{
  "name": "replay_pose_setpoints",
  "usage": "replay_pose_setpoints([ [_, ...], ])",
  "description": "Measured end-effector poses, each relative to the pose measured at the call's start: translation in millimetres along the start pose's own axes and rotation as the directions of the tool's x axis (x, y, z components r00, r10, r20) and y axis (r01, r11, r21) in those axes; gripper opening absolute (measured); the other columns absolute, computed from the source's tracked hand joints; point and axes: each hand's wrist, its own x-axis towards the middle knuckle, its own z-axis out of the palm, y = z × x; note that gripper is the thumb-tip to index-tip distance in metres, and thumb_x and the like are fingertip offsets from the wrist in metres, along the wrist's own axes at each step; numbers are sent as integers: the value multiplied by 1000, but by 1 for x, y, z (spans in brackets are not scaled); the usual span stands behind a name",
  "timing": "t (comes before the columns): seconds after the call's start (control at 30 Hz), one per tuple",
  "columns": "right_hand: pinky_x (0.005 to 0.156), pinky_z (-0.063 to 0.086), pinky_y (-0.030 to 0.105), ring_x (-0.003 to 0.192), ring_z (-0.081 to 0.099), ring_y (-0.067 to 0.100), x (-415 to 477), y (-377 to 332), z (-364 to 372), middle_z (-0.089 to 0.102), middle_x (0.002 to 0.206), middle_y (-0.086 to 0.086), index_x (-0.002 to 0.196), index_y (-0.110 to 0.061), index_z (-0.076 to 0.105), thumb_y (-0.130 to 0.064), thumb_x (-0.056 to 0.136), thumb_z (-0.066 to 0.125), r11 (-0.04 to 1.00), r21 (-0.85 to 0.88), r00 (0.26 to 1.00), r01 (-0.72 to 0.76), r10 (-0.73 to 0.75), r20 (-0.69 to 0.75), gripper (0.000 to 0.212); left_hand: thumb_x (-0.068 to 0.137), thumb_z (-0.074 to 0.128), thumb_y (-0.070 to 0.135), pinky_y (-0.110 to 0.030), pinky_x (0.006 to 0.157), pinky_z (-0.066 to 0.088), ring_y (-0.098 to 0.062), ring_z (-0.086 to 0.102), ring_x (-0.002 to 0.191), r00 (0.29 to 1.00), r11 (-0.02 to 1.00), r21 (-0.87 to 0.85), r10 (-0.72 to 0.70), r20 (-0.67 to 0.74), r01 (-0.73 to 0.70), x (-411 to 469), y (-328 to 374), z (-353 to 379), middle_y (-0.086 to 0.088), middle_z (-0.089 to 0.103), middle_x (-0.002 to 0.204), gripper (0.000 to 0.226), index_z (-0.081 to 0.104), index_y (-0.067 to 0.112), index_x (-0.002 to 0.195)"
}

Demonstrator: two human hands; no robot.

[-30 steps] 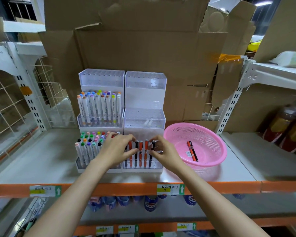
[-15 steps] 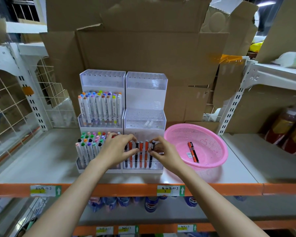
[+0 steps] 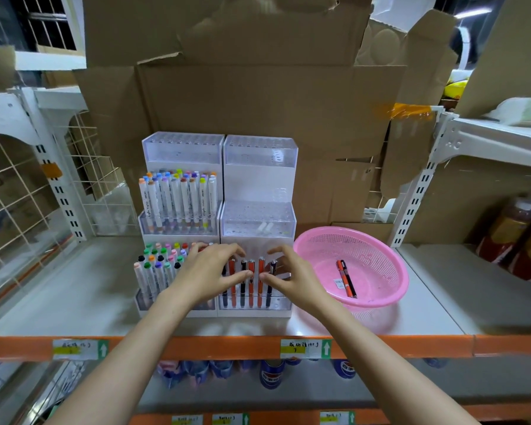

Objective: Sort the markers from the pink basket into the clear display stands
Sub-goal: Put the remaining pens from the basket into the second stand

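A pink basket [image 3: 394, 273] sits on the shelf to the right and holds an orange marker and a black marker [image 3: 346, 279] lying side by side. Two tiered clear display stands are to its left. The left stand [image 3: 178, 228] is filled with white markers with coloured caps. In the front row of the right stand [image 3: 258, 223] stand several orange and black markers [image 3: 251, 289]. My left hand [image 3: 209, 271] and my right hand [image 3: 292, 273] hover over that row with fingers arched apart. Both thumb tips touch the markers, and neither hand grips one.
Flattened cardboard [image 3: 258, 102] lines the back of the shelf. The shelf's orange front edge [image 3: 196, 348] carries price labels. Brown bottles [image 3: 515, 237] stand far right, a white wire grid [image 3: 13, 204] is at the left, and blue cans [image 3: 270, 374] fill the lower shelf.
Both hands stay at the right stand's front row. Their fingers have lifted off the marker tops and spread a little apart.
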Motion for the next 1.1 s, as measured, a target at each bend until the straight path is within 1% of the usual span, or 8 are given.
replay_pose_setpoints([
  [0.23,74,46,10,93,63,8,5,-4,-23,66,99,-6,115,-17,58,-30,97,53,998,6,992,64,-63,-112,23,76,22,79,-34,102,33,-8,49,118,996,990,111,84,-9,-83,17,28,-9,14,55,126,74,50,31,124],
  [0.4,76,45,14,91,61,11,2,12,-49,66,101,-4,111,-11,62,-23,98,49,996,-67,966,56,-71,-248,21,76,19,78,-33,104,29,-12,47,121,973,972,59,225,41,-227,39,69,-4,10,53,129,76,49,30,126],
  [0.5,90,48,34,103,59,15,-7,30,-67,65,114,2,120,-10,58,-21,97,52,981,-184,972,-64,20,-235,26,87,30,68,-33,104,28,-13,45,122,953,953,80,284,105,-293,55,95,6,8,50,133,61,46,28,130],
  [0.57,98,43,34,115,55,19,-16,43,-77,59,127,6,129,-11,52,-23,96,53,937,-301,972,-178,120,-202,35,93,35,59,-31,100,31,-14,45,121,940,937,111,319,118,-332,65,111,16,6,49,133,52,46,25,130],
  [0.67,96,38,32,123,48,24,-25,62,-92,49,136,8,137,-15,43,-26,95,53,851,-420,949,-316,281,-144,45,94,35,56,-33,96,35,-16,46,118,931,927,128,334,148,-353,83,134,38,4,50,130,50,47,23,129],
  [0.87,99,40,37,127,45,30,-19,87,-116,39,143,11,139,-14,40,-24,93,53,743,-495,882,-450,456,-117,49,94,44,44,-40,90,41,-27,47,117,932,976,121,129,338,-180,115,166,86,-7,48,128,44,45,17,128],
  [1.0,95,45,39,118,50,32,-5,108,-119,42,136,14,138,-10,40,-18,92,52,690,-557,862,-463,496,-102,48,93,48,32,-38,91,42,-27,47,120,902,990,142,-67,426,7,131,170,115,-9,47,133,45,41,16,135],
  [1.1,92,47,42,112,53,34,7,125,-116,46,130,15,131,-9,44,-18,91,53,659,-583,843,-476,530,-89,43,93,48,36,-39,94,41,-27,46,122,870,978,185,-175,462,98,141,172,134,-10,46,135,48,40,16,136],
])
